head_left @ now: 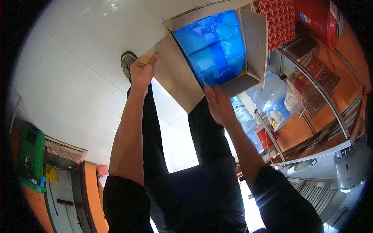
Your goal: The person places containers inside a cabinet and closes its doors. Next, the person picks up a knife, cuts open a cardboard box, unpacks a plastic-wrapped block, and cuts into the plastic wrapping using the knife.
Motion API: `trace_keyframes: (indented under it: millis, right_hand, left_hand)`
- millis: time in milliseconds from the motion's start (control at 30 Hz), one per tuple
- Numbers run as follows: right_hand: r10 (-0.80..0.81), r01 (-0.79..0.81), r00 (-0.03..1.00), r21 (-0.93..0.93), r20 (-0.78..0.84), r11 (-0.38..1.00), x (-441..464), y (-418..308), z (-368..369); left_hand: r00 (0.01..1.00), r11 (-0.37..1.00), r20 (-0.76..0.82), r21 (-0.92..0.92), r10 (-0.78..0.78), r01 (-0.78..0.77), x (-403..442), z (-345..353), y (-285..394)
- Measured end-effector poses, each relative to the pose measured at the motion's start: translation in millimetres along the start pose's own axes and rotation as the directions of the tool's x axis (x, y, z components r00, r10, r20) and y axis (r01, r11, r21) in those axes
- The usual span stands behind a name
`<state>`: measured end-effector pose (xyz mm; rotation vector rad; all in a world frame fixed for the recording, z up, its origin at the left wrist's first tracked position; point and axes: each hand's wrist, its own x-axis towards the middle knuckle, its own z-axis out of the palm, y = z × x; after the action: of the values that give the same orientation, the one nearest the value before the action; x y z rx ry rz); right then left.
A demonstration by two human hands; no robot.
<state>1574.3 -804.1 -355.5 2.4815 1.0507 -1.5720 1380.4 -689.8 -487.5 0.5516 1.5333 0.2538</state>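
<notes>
A brown cardboard box [254, 42] stands open at the top of the view, its flaps folded outward. Blue plastic film [213, 46], creased and shiny, fills the inside; what lies under it is hidden. My left hand [143, 72] pinches the outer edge of the near-left flap [175, 73], thumb on top and fingers behind. At the box's near corner, my right hand [219, 104] has its fingers closed on the cardboard edge, slightly smeared by motion.
A red egg tray [276, 23] is right of the box. Large clear water bottles [272, 95] stand by a metal-railed rack [322, 87]. A red container [316, 19] sits at far right, a green bin [32, 155] at lower left. My shoe [127, 64] is on the tiled floor [85, 50].
</notes>
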Motion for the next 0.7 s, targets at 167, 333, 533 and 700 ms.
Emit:
trace_keyframes:
  millis: [167,333,533,700]
  right_hand:
    - [0.174,-0.136,0.953,0.164,-0.247,0.977,-96.6,88.0,18.8]
    - [0.322,-0.012,0.742,0.470,-0.587,0.883,14.3,60.8,50.0]
    - [0.214,0.063,0.683,0.348,-0.699,0.935,143.9,30.5,46.5]
    - [0.053,0.061,0.684,0.129,-0.727,0.990,164.5,64.7,56.1]
  left_hand:
    - [0.956,0.946,-0.216,0.295,0.199,-0.131,-6.7,14.8,0.8]
    - [0.673,0.167,0.100,0.933,0.733,-0.320,-30.8,39.5,21.7]
    - [0.544,-0.327,0.791,0.611,0.279,-0.721,-16.4,62.1,-8.6]
    - [0.355,-0.397,0.841,0.514,0.410,-0.760,-5.6,54.6,-20.5]
